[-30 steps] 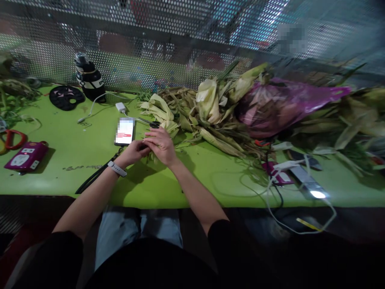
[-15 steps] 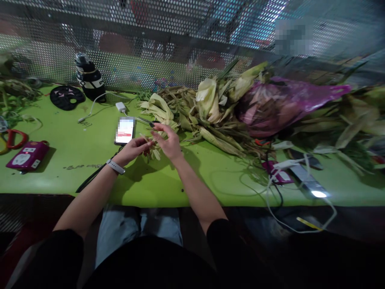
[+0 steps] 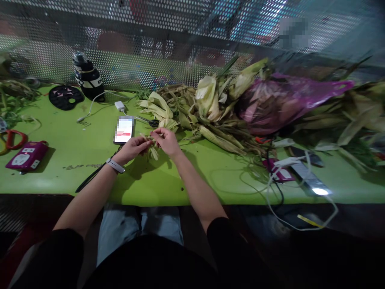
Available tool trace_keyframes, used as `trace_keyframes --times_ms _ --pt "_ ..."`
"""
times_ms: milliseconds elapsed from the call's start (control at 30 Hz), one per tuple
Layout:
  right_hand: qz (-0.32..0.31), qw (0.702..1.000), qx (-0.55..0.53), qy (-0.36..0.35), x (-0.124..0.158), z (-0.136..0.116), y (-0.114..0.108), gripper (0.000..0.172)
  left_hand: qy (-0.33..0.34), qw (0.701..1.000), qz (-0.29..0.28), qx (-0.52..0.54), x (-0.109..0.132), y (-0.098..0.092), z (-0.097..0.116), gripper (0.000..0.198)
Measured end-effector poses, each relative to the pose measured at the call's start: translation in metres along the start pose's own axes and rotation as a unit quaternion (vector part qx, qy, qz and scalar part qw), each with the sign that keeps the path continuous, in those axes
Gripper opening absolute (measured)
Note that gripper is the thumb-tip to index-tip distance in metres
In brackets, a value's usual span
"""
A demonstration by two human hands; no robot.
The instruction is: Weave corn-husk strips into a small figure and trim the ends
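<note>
Pale strips of corn husk [image 3: 154, 153] hang between my two hands, over the green table near its middle. My left hand [image 3: 136, 147], with a light watch on the wrist, is closed on the strips from the left. From the right, my right hand [image 3: 166, 140] pinches at the upper part of the same bunch, thumb and forefinger together. The fingertips of both hands almost meet. Just behind them lie dark-handled scissors [image 3: 153, 123] and a heap of dry corn husks [image 3: 188, 108]. A phone [image 3: 124, 130] with a lit screen lies beside my left hand.
A purple plastic bag [image 3: 270, 104] rests on the husks at right. Nearer the front right are a power bank [image 3: 309, 178] with a bright light and looping white cable. At left stand a black bottle [image 3: 88, 76], a purple socket box [image 3: 27, 155] and orange-handled scissors [image 3: 16, 138].
My right hand has lowered slightly, and its raised, spread fingers have closed into a pinch on the husk strips. My left hand keeps its hold in nearly the same place.
</note>
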State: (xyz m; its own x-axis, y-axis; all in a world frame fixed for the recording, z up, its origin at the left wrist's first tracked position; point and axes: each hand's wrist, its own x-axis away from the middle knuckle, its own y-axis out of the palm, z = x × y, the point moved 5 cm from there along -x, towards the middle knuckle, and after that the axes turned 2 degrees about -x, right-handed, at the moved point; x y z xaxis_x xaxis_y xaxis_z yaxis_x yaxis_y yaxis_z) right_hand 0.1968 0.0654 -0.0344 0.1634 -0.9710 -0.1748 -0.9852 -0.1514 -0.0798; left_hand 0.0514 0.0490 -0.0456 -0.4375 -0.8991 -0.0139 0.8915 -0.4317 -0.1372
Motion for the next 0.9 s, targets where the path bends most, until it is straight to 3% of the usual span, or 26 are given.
trace_keyframes --times_ms 167,333,500,567,767,900 --pt "0.042 0.998 -0.034 -0.032 0.000 0.002 0.002 0.039 0.010 1.000 -0.009 0.018 -0.001 0.000 -0.001 0.028" --pt "0.048 0.998 -0.029 -0.002 -0.005 0.008 -0.006 0.044 -0.029 0.995 -0.009 0.092 0.001 0.000 -0.008 0.028" --pt "0.177 0.983 -0.046 0.001 -0.006 0.011 -0.029 0.049 -0.050 0.975 0.017 0.218 0.000 -0.003 -0.009 0.024" --pt "0.201 0.979 -0.039 -0.010 -0.004 0.008 -0.032 0.047 -0.037 0.969 0.044 0.239 -0.001 -0.005 -0.007 0.021" --pt "0.186 0.976 0.061 -0.093 0.002 -0.007 -0.024 0.039 -0.004 0.969 0.074 0.236 -0.002 -0.009 -0.006 0.026" --pt "0.103 0.993 0.027 -0.049 -0.002 -0.001 -0.012 0.038 0.001 0.984 0.065 0.168 -0.003 -0.012 -0.010 0.029"
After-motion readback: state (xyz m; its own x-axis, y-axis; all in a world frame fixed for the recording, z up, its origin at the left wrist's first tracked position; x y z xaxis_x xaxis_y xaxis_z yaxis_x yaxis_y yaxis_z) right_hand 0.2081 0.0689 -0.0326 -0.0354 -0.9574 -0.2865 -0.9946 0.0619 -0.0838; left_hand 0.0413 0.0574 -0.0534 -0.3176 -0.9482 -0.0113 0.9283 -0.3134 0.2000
